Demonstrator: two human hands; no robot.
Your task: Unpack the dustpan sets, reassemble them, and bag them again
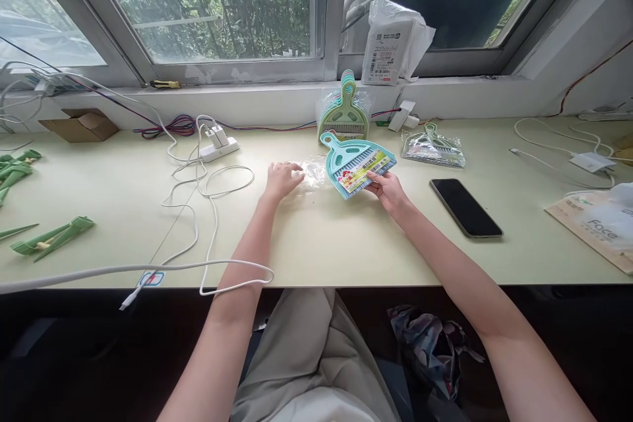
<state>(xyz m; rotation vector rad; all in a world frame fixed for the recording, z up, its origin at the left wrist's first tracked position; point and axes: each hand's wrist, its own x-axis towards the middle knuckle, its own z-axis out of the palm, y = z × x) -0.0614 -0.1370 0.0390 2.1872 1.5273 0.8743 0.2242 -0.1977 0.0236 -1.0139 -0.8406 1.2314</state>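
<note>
My right hand (388,188) grips the lower edge of a small teal dustpan-and-brush set (353,163) with a colourful label, held just above the pale desk (316,237). My left hand (283,179) rests on the desk with its fingers closed on a clear plastic bag (312,174) lying beside the dustpan. Behind them a stack of green and teal dustpan sets (345,113) in clear wrap leans against the window ledge. Another set in a clear bag (434,147) lies to the right.
A black phone (465,207) lies face up right of my hand. White charger and cables (208,165) sprawl across the left half. Green folded leaves (49,236) lie at far left, a cardboard box (79,124) behind. A white parcel (390,46) stands on the sill; paper packaging (596,227) lies at right.
</note>
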